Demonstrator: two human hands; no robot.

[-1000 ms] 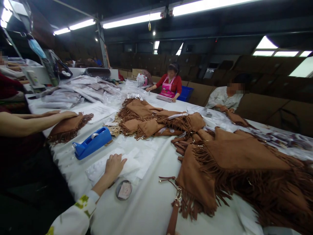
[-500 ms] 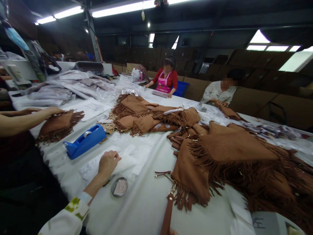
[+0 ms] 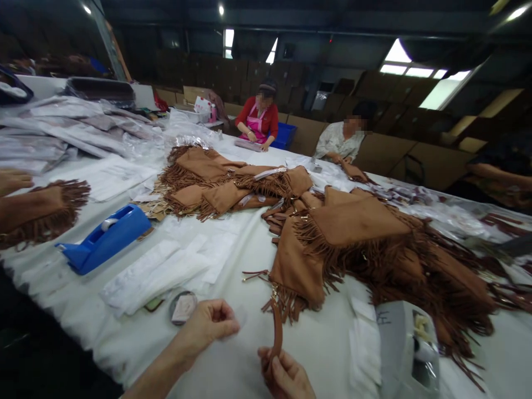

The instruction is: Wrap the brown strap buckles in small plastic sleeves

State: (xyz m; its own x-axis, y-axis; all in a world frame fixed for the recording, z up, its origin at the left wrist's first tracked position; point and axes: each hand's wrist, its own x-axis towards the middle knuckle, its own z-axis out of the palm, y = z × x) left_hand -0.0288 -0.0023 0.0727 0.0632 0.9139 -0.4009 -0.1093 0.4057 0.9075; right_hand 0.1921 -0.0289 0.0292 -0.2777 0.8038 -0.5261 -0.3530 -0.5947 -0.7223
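My left hand (image 3: 214, 321) is closed in a pinch over the white table, beside a small round dish (image 3: 183, 308) with a pale piece in it; whether a thin clear piece is between its fingers is hard to tell. My right hand (image 3: 286, 372) grips the brown wrist strap (image 3: 276, 327) near the front edge. By a metal clasp the strap joins a brown fringed pouch (image 3: 298, 265), which lies flat at the near end of a large pile of similar pouches (image 3: 361, 219).
A blue tape dispenser (image 3: 106, 238) and white sheets (image 3: 166, 271) lie left of centre. At the lower right sits a grey device (image 3: 401, 349). Plastic-wrapped packs (image 3: 83, 127) fill the far left. Other people work around the table; one hand (image 3: 14, 180) is at the left edge.
My left hand has moved right, from the white sheets to near the strap. My right hand has come into fuller view with the strap. The view has shifted right.
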